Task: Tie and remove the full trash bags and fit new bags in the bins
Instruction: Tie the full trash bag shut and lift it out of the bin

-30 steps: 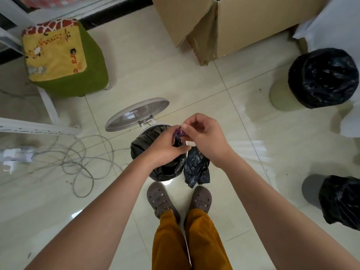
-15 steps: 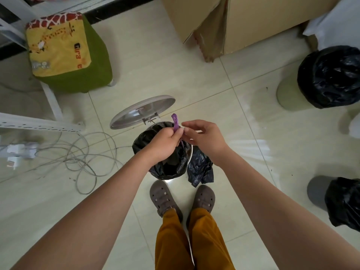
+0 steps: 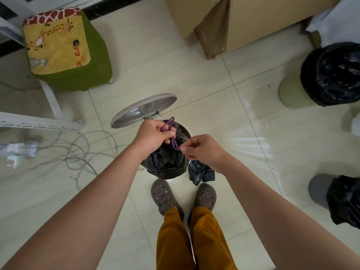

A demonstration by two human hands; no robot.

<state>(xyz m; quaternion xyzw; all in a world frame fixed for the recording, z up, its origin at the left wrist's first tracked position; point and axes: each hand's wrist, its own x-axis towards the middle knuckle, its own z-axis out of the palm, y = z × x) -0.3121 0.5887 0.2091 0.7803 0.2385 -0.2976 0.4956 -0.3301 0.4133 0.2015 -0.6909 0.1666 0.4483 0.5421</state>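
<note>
Pulling apart now, the left hand [image 3: 153, 136] grips one purple drawstring [image 3: 169, 123] loop while the right hand [image 3: 202, 150] pinches the other, a moment ago bunched together; beneath them the black trash bag [image 3: 167, 160] cinches shut, knot probably next.

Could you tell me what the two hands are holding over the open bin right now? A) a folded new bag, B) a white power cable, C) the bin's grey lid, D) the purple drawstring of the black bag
D: the left hand and right hand each pinch a loop of the purple drawstring at the gathered mouth of the black bag in the bin.
</note>
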